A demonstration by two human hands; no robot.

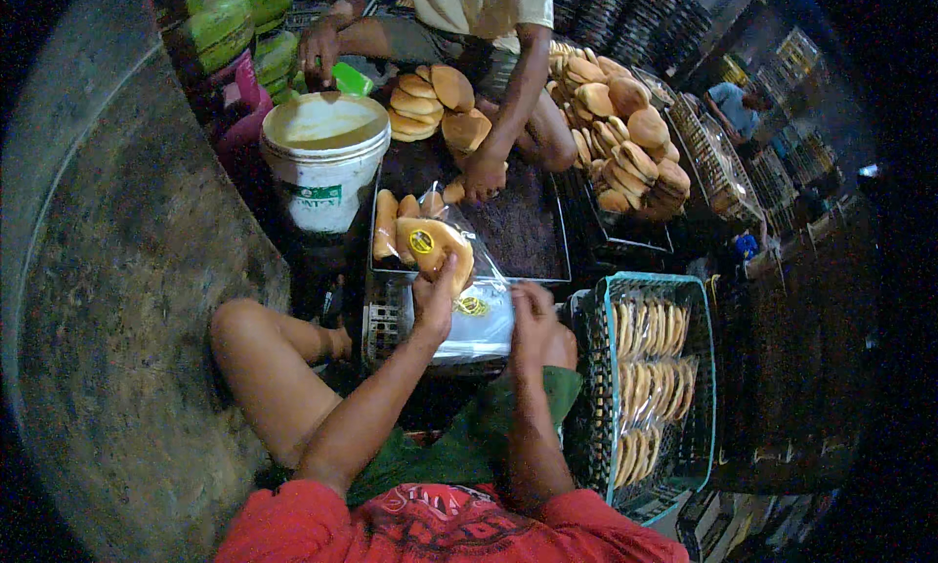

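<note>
My left hand (434,301) is closed on a bread bun in a clear plastic bag (430,242) with a yellow sticker, held over the near edge of a metal tray (542,250). Below it lies a stack of clear printed bags (474,330). My right hand (532,319) is at that stack's right edge, its fingers blurred. More buns (387,221) rest in the tray behind the bagged one, where a co-worker's hand (484,177) reaches down.
A co-worker (474,1) sits opposite by piled buns (415,104) and a white bucket (318,182). A heap of buns (630,157) is at upper right, a teal crate (706,387) of bagged bread at right, another person (733,113) farther back.
</note>
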